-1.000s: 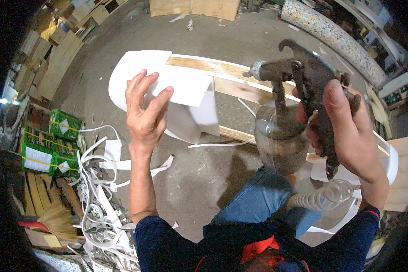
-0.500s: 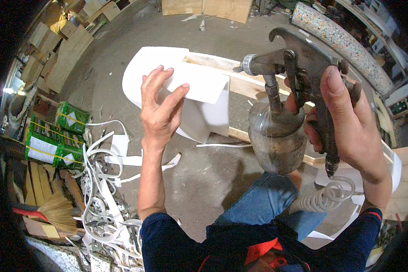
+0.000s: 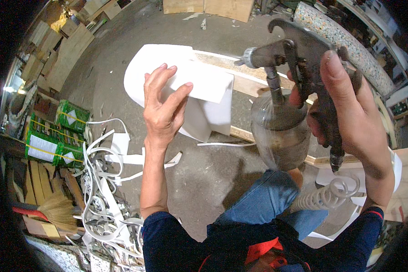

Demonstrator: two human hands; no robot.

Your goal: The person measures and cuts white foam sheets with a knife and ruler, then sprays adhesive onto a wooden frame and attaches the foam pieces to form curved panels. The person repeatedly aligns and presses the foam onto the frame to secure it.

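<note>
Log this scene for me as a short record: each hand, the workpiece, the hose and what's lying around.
Left hand: open, fingers curved over a smooth white sheet; contact unclear
Right hand: gripping a dark metal spray gun with a translucent cup
Workpiece: white sheet covering one end of a long pale wooden frame
Hose: clear coiled plastic hose, below the gun's handle
Left side: green boxy containers with yellow straps, tangled white strips, straw broom
Far right: speckled multicoloured roll

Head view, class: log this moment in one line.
right grip: holding spray gun; left grip: open, over white padding, contact unclear; padding: on wooden frame; coiled hose: below gun
</note>
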